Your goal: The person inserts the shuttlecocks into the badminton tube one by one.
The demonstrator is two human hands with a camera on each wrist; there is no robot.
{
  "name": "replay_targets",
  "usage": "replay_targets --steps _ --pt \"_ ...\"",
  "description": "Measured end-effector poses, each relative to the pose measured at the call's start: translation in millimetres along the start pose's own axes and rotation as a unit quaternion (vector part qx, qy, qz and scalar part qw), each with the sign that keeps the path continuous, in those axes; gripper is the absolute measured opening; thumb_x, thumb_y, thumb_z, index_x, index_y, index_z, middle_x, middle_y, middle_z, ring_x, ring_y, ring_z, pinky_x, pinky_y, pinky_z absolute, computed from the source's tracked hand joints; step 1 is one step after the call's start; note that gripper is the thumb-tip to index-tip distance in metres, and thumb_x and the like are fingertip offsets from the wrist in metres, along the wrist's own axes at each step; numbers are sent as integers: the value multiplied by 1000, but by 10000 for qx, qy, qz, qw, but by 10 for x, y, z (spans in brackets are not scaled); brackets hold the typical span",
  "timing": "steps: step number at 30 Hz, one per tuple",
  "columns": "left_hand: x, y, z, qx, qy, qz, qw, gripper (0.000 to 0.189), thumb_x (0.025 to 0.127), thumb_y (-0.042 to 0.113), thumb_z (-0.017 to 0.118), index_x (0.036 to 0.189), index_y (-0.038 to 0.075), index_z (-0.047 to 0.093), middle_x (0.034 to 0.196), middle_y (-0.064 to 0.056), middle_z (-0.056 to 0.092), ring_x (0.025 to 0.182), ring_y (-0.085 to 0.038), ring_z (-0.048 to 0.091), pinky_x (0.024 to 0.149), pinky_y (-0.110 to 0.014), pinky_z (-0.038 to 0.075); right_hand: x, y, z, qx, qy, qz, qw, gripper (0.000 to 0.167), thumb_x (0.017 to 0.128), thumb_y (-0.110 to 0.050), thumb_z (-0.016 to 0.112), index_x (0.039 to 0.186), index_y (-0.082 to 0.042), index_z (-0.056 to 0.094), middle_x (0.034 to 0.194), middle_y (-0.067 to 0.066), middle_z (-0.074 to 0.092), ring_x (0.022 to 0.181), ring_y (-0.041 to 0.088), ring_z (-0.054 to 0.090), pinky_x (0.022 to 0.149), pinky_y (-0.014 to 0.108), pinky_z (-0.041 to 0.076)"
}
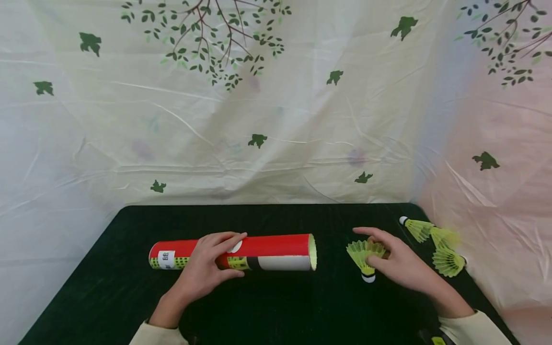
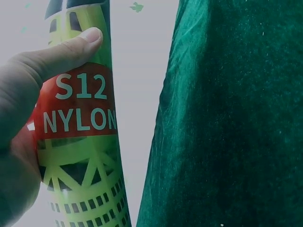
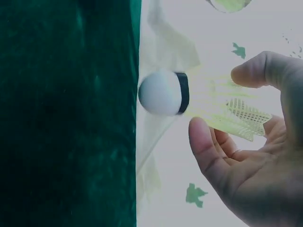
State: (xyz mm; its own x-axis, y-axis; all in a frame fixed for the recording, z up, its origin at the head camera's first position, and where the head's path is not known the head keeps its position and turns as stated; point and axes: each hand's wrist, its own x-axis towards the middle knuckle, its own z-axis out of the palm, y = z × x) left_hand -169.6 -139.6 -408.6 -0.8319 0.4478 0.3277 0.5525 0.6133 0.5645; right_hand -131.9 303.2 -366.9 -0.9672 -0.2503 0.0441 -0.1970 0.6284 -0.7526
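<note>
My left hand (image 1: 213,258) grips a red shuttlecock tube (image 1: 276,247) that lies sideways, its open end facing right. In the left wrist view the thumb lies across the tube (image 2: 80,151), above the printed words "S12 NYLON". To the right of the open end, my right hand (image 1: 398,261) holds a yellow nylon shuttlecock (image 1: 360,252) by its skirt between thumb and fingers, the white cork pointing down toward me. The right wrist view shows this shuttlecock (image 3: 163,93) with its black band and white cork free of the fingers.
Three more yellow shuttlecocks, one in front (image 1: 449,262), one in the middle (image 1: 446,237) and one behind (image 1: 418,230), lie close together by the right edge of the dark green table (image 1: 302,306). A pale curtain (image 1: 293,120) with leaf prints hangs behind the table.
</note>
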Motion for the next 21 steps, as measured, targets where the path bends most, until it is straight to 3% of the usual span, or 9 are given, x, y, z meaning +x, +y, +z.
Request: replay_targets --steps 3,9,12,21 --pt "2 0 3 -5 19 26 10000 89 73 29 92 147 46 47 139 7 54 124 -19 46 104 -56 36 44 -51 43 254 -197 64 9995 53 91 -5 64 141 -18 55 120 13 55 92 29 50 65 33 46" --pt "5 -4 1 -4 37 51 10000 91 71 26 93 147 46 47 139 6 53 124 -20 46 103 -57 36 101 -175 151 1307 -282 153 9909 52 93 -5 61 143 -12 51 127 18 52 107 35 51 85 42 49" --pt "7 -7 -2 -9 31 22 10000 91 71 26 93 147 46 47 139 7 53 124 -20 46 104 -57 36 113 -256 217 1819 -174 114 9831 50 95 -6 61 143 -8 47 120 21 52 104 34 55 86 41 51" --pt "18 -9 -7 -57 -17 -35 10000 88 73 30 91 147 48 46 139 8 53 125 -18 45 105 -55 35 149 -399 363 2774 238 -479 9593 41 97 -2 61 135 -1 46 119 23 52 101 23 61 86 31 54"
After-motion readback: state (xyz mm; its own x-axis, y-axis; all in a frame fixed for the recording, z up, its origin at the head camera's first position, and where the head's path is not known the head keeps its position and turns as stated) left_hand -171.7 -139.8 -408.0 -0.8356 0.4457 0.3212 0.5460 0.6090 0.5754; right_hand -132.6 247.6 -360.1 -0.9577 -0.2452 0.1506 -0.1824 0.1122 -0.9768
